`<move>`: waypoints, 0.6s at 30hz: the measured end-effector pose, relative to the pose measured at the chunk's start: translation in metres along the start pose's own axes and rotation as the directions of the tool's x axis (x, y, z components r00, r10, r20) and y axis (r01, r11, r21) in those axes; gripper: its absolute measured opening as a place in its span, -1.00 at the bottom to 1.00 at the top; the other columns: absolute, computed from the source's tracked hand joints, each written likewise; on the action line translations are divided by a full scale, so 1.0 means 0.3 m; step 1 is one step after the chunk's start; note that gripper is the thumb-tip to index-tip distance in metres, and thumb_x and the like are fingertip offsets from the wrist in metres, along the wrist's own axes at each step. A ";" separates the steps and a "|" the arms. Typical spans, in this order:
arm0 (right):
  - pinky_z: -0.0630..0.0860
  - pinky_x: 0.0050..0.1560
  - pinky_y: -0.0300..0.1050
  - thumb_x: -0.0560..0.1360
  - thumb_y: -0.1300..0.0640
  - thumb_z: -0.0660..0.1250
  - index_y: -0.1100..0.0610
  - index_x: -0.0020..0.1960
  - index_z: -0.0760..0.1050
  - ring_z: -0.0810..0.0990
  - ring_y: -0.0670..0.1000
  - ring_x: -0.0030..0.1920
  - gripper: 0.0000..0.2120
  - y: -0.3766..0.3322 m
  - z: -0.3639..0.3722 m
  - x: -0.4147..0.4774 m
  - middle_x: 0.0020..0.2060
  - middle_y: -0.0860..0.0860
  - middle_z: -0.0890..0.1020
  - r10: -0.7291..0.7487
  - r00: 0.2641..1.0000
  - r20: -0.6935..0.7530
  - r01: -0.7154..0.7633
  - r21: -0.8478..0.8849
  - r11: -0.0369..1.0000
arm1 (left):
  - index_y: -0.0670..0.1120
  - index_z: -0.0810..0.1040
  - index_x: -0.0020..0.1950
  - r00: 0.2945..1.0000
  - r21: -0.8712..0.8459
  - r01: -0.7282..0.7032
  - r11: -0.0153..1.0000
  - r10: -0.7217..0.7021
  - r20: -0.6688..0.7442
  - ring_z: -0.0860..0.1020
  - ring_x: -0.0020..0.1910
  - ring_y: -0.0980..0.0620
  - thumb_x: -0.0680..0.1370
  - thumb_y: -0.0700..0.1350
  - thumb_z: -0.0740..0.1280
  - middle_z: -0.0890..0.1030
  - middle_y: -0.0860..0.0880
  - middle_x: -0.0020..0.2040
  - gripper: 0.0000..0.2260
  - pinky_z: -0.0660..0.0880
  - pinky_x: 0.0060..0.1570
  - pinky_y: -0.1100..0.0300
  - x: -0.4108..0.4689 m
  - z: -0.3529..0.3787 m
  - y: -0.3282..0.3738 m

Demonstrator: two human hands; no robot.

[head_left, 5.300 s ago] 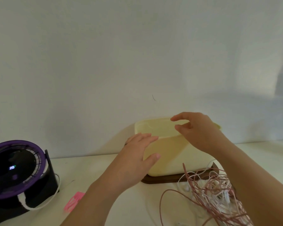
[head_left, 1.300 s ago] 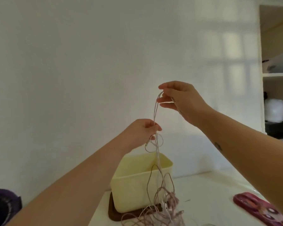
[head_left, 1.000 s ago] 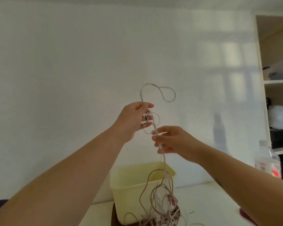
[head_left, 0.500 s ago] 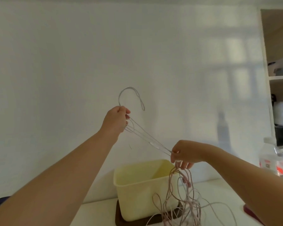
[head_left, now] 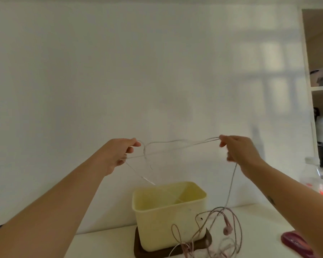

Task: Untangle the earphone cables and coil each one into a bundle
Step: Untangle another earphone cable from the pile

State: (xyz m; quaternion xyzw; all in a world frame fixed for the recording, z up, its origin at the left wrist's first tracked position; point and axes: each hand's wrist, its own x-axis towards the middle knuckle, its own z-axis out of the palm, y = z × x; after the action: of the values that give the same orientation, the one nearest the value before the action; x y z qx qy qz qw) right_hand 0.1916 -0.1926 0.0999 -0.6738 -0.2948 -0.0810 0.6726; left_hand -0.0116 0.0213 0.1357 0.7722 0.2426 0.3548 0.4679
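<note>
Pale cable [head_left: 177, 140] pinched between left hand [head_left: 117, 153] and right hand [head_left: 239, 151], above yellow tub [head_left: 157, 220], pink tangle [head_left: 228, 228]

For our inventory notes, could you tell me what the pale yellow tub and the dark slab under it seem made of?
The pale yellow rectangular tub looks like matte moulded plastic: rounded corners, thin even rim. The dark brown slab beneath it may be wood; grain unclear.

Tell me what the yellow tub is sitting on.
The yellow tub stands on a dark brown base, whose edge shows at the tub's front and left. The rest of it lies covered beneath the tub.
</note>
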 end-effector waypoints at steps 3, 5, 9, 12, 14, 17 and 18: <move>0.38 -0.24 -0.12 0.53 0.10 0.26 0.17 -0.29 0.54 0.40 0.02 -0.38 -0.74 0.003 -0.021 0.014 -0.49 -0.01 0.41 -0.114 0.991 -0.064 0.106 -0.119 0.987 | -0.09 0.61 -0.07 0.997 0.061 0.063 0.996 -0.061 -0.039 0.32 -0.31 0.04 0.59 -0.09 0.24 0.38 -0.04 -0.19 -0.83 0.39 -0.26 0.24 0.001 -0.007 -0.032; 0.35 -0.21 -0.16 0.55 0.08 0.25 0.15 -0.19 0.60 0.45 -0.01 -0.26 -0.76 0.008 -0.023 0.019 -0.36 -0.04 0.51 -0.119 0.993 -0.014 0.116 -0.133 0.984 | -0.12 0.61 -0.06 0.996 -0.042 0.081 0.996 -0.082 -0.019 0.29 -0.32 0.04 0.60 -0.10 0.24 0.34 -0.04 -0.21 -0.82 0.36 -0.32 0.25 -0.001 0.002 -0.041; 0.38 -0.11 -0.11 0.57 -0.03 0.19 0.03 0.02 0.62 0.56 0.09 -0.01 -0.74 0.010 -0.030 0.022 -0.09 0.01 0.64 -0.307 0.931 -0.198 0.186 -0.466 0.865 | -0.13 0.63 0.00 0.966 0.183 -0.037 0.982 0.082 -0.246 0.51 -0.15 -0.06 0.60 -0.06 0.21 0.48 -0.04 -0.11 -0.77 0.42 -0.12 0.11 0.021 -0.003 -0.049; 0.30 -0.24 -0.15 0.57 -0.04 0.17 0.00 0.02 0.63 0.56 0.10 -0.07 -0.73 0.019 -0.032 0.007 -0.13 -0.01 0.65 -0.580 0.812 -0.063 0.289 -0.820 0.494 | -0.06 0.64 -0.01 0.936 0.469 -0.117 0.875 0.256 -0.244 0.51 -0.04 -0.03 0.59 -0.05 0.21 0.59 -0.03 -0.06 -0.78 0.38 -0.03 0.15 0.020 -0.004 -0.060; 0.31 -0.23 -0.14 0.57 -0.07 0.17 -0.02 0.01 0.63 0.57 0.10 -0.05 -0.73 0.031 -0.024 0.008 -0.11 -0.01 0.66 -0.504 0.863 0.030 0.290 -0.847 0.445 | -0.05 0.64 -0.01 0.955 0.432 -0.134 0.892 0.233 -0.184 0.48 -0.08 0.03 0.60 -0.04 0.21 0.56 0.01 -0.13 -0.78 0.35 -0.05 0.18 0.015 0.006 -0.057; 0.43 -0.17 -0.14 0.58 -0.07 0.18 0.03 -0.11 0.61 0.59 0.07 -0.16 -0.71 0.044 -0.007 0.008 -0.18 0.04 0.64 -0.075 0.964 0.255 0.249 -0.768 0.590 | -0.04 0.62 -0.05 0.981 0.216 -0.145 0.965 0.169 -0.098 0.41 -0.28 0.08 0.61 -0.02 0.21 0.47 0.04 -0.24 -0.78 0.31 -0.26 0.24 0.011 0.014 -0.039; 0.45 -0.21 -0.16 0.59 -0.04 0.18 0.05 -0.15 0.59 0.57 0.02 -0.27 -0.70 0.046 0.000 0.000 -0.26 0.03 0.62 0.090 0.932 0.350 0.215 -0.736 0.642 | -0.04 0.63 -0.06 0.985 0.129 -0.150 0.980 0.159 -0.063 0.37 -0.33 0.08 0.61 -0.02 0.21 0.45 0.04 -0.28 -0.78 0.26 -0.32 0.27 0.006 0.015 -0.030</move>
State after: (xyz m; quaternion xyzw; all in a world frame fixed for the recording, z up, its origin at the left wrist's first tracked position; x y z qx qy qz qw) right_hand 0.1986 -0.1915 0.0880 -0.8863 -0.3727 -0.0982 0.2568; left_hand -0.0074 0.0243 0.1267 0.8029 0.2204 0.4021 0.3809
